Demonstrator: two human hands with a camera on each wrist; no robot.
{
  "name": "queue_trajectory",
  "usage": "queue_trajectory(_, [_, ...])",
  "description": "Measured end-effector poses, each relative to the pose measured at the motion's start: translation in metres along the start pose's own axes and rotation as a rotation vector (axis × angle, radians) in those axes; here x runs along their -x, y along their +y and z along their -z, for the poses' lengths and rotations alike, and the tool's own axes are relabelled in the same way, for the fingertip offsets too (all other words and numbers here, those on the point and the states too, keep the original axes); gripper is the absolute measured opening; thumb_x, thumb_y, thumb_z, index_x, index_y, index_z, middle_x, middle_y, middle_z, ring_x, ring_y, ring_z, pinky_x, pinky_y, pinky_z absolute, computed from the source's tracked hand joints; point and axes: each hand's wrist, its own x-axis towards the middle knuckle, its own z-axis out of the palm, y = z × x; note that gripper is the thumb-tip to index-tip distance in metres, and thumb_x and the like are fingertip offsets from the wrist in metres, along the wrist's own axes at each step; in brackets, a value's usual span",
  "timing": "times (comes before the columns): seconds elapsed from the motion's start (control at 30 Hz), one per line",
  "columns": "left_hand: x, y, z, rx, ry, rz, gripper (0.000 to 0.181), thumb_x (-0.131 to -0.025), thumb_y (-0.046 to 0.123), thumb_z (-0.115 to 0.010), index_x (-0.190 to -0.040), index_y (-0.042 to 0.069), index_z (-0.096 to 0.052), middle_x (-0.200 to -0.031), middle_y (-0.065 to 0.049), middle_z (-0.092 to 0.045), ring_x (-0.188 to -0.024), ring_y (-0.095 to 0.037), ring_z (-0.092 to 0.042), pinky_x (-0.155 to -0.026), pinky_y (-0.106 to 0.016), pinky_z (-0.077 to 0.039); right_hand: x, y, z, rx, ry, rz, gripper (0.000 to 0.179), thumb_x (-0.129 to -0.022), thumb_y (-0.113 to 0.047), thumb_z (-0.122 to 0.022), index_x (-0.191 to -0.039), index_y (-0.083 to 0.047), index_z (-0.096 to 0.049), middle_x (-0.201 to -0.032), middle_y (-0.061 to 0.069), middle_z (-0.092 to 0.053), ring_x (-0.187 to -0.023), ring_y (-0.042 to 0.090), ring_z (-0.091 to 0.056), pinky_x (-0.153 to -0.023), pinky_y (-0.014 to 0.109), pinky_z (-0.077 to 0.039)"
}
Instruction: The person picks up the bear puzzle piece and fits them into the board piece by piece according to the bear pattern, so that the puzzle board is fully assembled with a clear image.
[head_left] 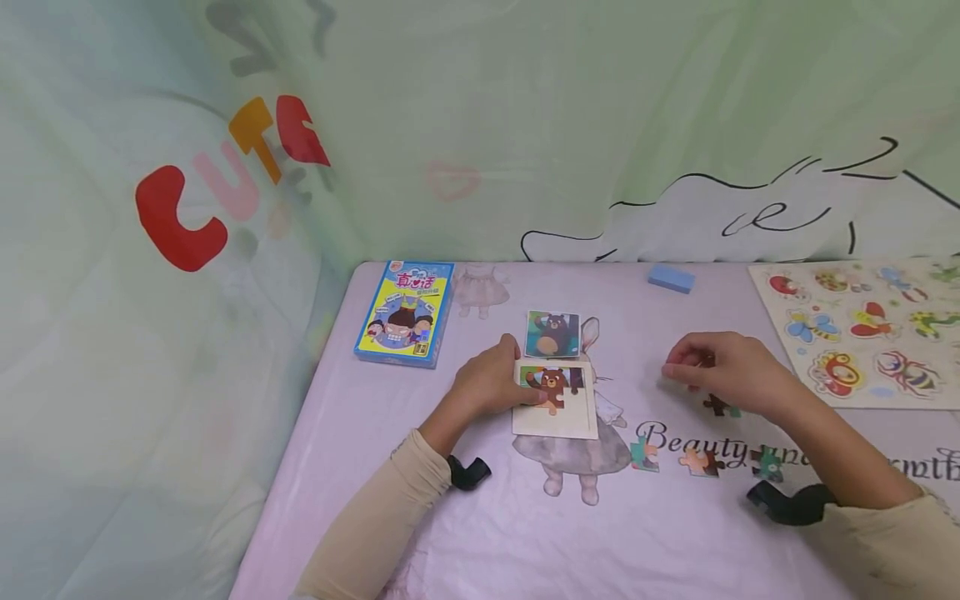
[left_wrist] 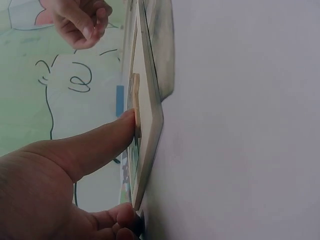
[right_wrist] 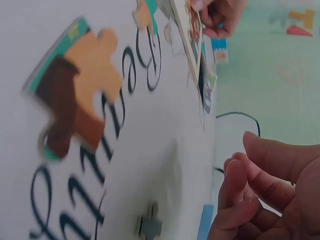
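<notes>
My left hand (head_left: pixel 487 379) holds a small wooden jigsaw board (head_left: pixel 553 427) at its left edge. The thumb presses on the bear pieces (head_left: pixel 553 385) in the frame's upper part, as the left wrist view also shows. Just above the board lies a square bear picture card (head_left: pixel 552 333). Over the table to the right hovers my right hand (head_left: pixel 723 367), fingers loosely bent, nothing between thumb and fingertips in the right wrist view. Loose jigsaw pieces lie below it: a teal and peach one (head_left: pixel 643 454), a peach and brown one (head_left: pixel 703 462), a teal one (head_left: pixel 768 463) and a dark one (head_left: pixel 720 406).
A blue and yellow card box (head_left: pixel 405 312) lies at the back left. Toward the back right are a blue block (head_left: pixel 671 279) and a board of insect pictures (head_left: pixel 862 333). A printed cloth (head_left: pixel 480 533) covers the table, with curtains (head_left: pixel 480 125) behind and at left.
</notes>
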Motion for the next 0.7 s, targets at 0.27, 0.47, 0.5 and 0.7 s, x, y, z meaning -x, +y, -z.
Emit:
queue_trajectory(0.27, [-0.001,-0.001,-0.001,-0.013,-0.004,-0.002,0.070,-0.079,0.051,-0.084,-0.124,0.009,-0.051,-0.097,-0.003,-0.064,-0.082,-0.017,-0.060,-0.066,-0.030,-0.045,0.011,0.027,0.012,0.062,-0.008,-0.043,0.033,-0.092,-0.039,-0.075,-0.108,-0.010,-0.071,-0.087,-0.001,-0.068,-0.083,0.019,-0.059,-0.065,0.029,-0.044])
queue_trajectory(0.47, [-0.003,-0.003,-0.002,-0.012,-0.006,-0.018,0.069,-0.078,0.053,-0.084,-0.120,0.010,-0.050,-0.093,-0.001,-0.061,-0.080,-0.017,-0.059,-0.063,-0.029,-0.043,0.016,0.043,0.015,0.078,-0.017,-0.060,0.037,-0.091,-0.042,-0.076,-0.109,-0.010,-0.074,-0.088,-0.003,-0.069,-0.090,0.024,-0.060,-0.068,0.031,-0.045])
queue_trajectory(0.5, [-0.003,-0.003,-0.002,-0.011,-0.007,-0.019,0.069,-0.078,0.053,-0.084,-0.120,0.010,-0.050,-0.092,-0.001,-0.061,-0.080,-0.016,-0.059,-0.063,-0.029,-0.043,0.016,0.045,0.016,0.080,-0.020,-0.064,0.037,-0.091,-0.043,-0.076,-0.109,-0.010,-0.074,-0.088,-0.003,-0.069,-0.091,0.024,-0.060,-0.068,0.031,-0.044])
queue_trajectory(0.7, [-0.003,-0.002,-0.002,-0.016,-0.004,-0.020,0.069,-0.079,0.052,-0.084,-0.122,0.009,-0.050,-0.095,-0.002,-0.062,-0.082,-0.017,-0.059,-0.065,-0.030,-0.044,0.018,0.054,0.017,0.099,-0.035,-0.082,0.038,-0.087,-0.044,-0.079,-0.106,-0.011,-0.076,-0.089,-0.003,-0.069,-0.090,0.023,-0.058,-0.069,0.031,-0.042])
